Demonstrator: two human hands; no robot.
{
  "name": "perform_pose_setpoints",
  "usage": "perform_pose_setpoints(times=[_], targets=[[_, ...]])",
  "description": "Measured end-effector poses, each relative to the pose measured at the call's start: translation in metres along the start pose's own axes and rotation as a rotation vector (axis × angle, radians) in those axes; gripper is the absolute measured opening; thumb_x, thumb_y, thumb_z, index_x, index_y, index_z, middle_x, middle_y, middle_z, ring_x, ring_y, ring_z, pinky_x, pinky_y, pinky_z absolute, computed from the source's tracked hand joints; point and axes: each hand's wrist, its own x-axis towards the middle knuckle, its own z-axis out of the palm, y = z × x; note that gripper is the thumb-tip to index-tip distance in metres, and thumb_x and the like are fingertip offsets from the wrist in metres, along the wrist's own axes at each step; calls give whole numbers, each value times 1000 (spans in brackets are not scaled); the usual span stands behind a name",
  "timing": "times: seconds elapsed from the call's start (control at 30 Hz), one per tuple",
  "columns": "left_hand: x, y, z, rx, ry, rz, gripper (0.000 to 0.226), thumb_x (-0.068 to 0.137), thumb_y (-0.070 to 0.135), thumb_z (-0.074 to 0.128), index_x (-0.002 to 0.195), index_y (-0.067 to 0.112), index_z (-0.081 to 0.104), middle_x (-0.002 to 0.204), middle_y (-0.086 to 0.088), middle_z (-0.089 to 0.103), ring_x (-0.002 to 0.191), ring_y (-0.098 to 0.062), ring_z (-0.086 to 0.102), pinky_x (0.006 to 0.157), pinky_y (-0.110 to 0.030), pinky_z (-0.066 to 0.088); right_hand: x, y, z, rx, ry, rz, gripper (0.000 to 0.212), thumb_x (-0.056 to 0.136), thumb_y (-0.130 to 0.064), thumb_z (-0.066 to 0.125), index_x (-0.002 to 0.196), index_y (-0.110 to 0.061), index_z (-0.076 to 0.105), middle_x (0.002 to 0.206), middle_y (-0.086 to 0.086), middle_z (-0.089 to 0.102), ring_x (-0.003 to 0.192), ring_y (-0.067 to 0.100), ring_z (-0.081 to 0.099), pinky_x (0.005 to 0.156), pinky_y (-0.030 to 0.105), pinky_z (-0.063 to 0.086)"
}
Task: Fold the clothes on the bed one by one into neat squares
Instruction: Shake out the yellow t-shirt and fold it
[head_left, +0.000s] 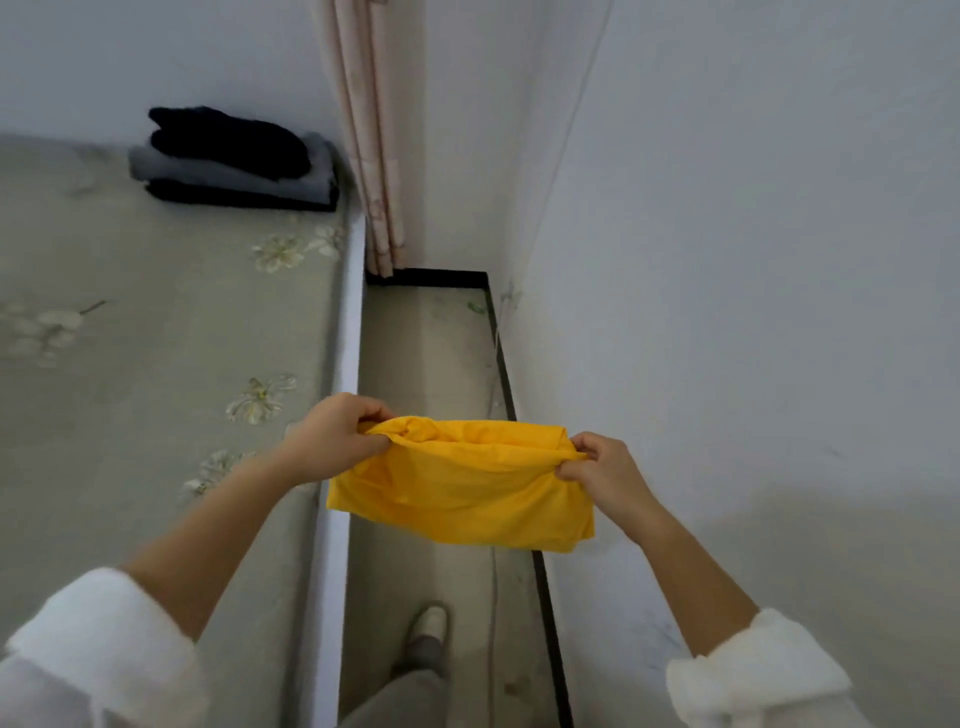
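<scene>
A yellow garment (462, 488), folded into a wide band, hangs in the air over the narrow floor strip beside the bed. My left hand (332, 434) pinches its upper left corner and my right hand (597, 470) pinches its upper right corner, so the cloth is stretched between them. A stack of folded dark and grey clothes (234, 161) lies at the far corner of the bed (156, 322), well away from both hands.
The bed has a pale green flowered cover and a white side edge. A pink curtain (369, 130) hangs in the corner. A white wall stands close on the right, with a black skirting along the floor (436, 343). My shoe (428, 623) is on the floor below.
</scene>
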Motion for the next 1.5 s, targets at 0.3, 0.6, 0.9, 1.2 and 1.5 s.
perform_pose_setpoints(times=[0.3, 0.6, 0.9, 1.2, 1.5], targets=[[135, -63, -101, -3, 57, -118, 9, 84, 26, 56, 85, 30, 65, 80, 8, 66, 76, -9, 62, 63, -23, 45, 214, -100, 16, -43, -167, -117, 15, 77, -3, 71, 91, -10, 68, 94, 12, 68, 88, 24, 63, 78, 35, 52], [270, -115, -218, -20, 195, -204, 18, 89, 11, 54, 97, 23, 66, 86, 5, 67, 81, -13, 62, 72, -35, 49, 411, -226, 34, -68, -199, -236, 22, 75, -4, 75, 95, -11, 68, 97, 10, 70, 92, 21, 63, 83, 36, 50], [398, -163, -297, -22, 353, -309, 20, 88, 6, 55, 94, 22, 66, 85, 3, 66, 82, -14, 61, 74, -36, 48, 595, -316, 59, -100, -390, -269, 25, 73, -2, 76, 76, -24, 64, 83, -1, 68, 87, 20, 64, 86, 41, 51], [499, -200, -367, -27, 473, -462, 22, 87, 4, 51, 94, 18, 66, 85, -1, 66, 80, -16, 60, 72, -37, 49, 739, -407, 80, -131, -527, -315, 25, 69, 3, 76, 78, -17, 64, 84, 2, 68, 83, 14, 62, 79, 32, 49], [546, -265, -486, 124, 581, -524, 23, 91, 5, 46, 95, 22, 61, 86, 0, 62, 79, -20, 58, 62, -32, 44, 824, -502, 161, -72, -635, -376, 23, 81, -1, 69, 88, -21, 63, 92, 0, 68, 87, 15, 63, 75, 27, 50]])
